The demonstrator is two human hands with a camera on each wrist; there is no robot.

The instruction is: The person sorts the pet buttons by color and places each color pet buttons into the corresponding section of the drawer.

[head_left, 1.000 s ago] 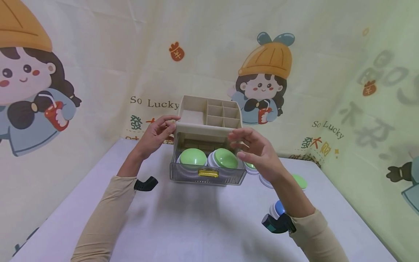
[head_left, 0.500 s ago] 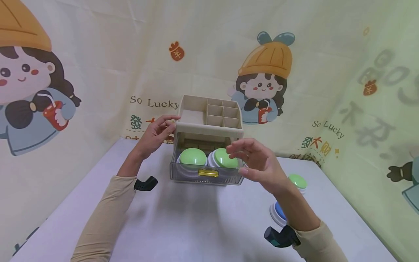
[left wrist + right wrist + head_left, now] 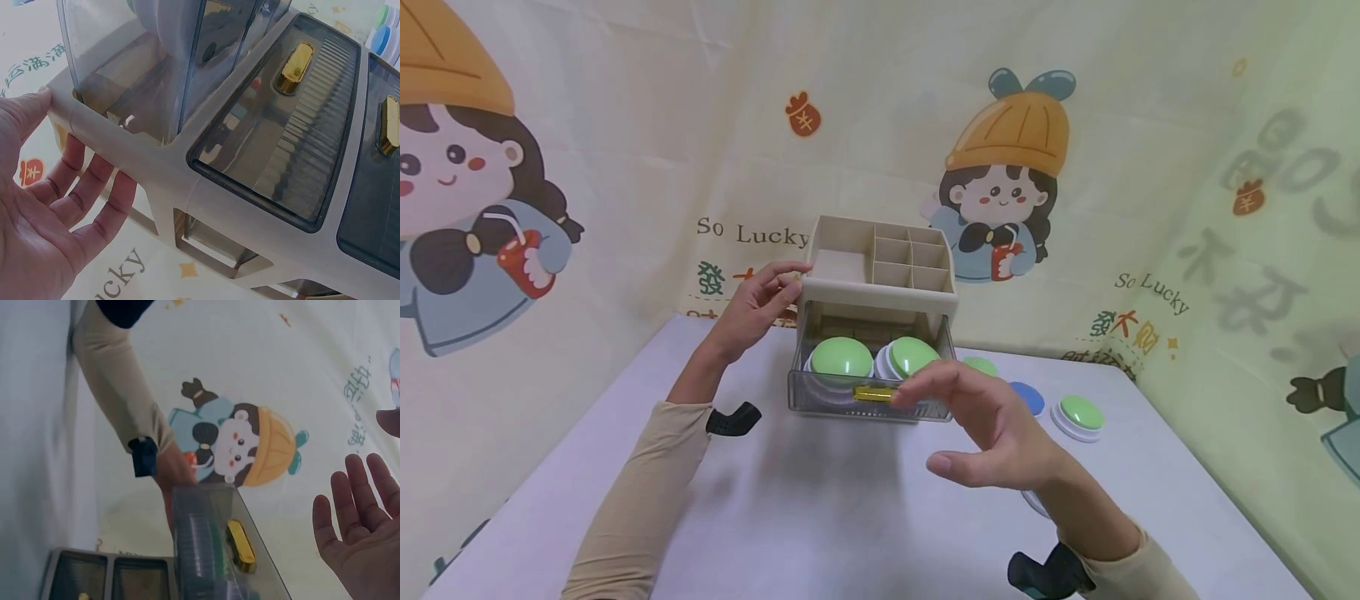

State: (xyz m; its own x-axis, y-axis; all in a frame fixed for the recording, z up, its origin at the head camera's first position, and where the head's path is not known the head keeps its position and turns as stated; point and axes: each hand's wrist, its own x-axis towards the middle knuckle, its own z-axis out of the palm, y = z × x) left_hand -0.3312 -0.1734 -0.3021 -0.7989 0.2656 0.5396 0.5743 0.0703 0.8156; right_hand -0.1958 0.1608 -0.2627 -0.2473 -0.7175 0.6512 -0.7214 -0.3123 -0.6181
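Observation:
A beige tabletop organizer (image 3: 880, 289) with a compartment tray on top stands at the back of the table. Its clear grey top drawer (image 3: 820, 398) is pulled out and holds two round white-based push buttons with green domes, a left green button (image 3: 841, 357) and a right green button (image 3: 912, 355). My left hand (image 3: 751, 307) grips the organizer's upper left edge, thumb on one side of the frame and fingers on the other in the left wrist view. Before the drawer's right corner hovers my right hand (image 3: 992, 429), thumb spread from curved fingers, holding nothing.
Right of the organizer lie a green button (image 3: 1081, 412), a blue button (image 3: 1027, 397) and a partly hidden green button (image 3: 981, 365). Another white base (image 3: 1036, 502) peeks out under my right wrist. Closed drawers with gold handles (image 3: 299, 62) show in the left wrist view. Printed cloth hangs behind.
My right hand has moved down and nearer to me from the organizer's right upper edge, uncovering buttons on the right. My left hand, the organizer and the drawer stay put.

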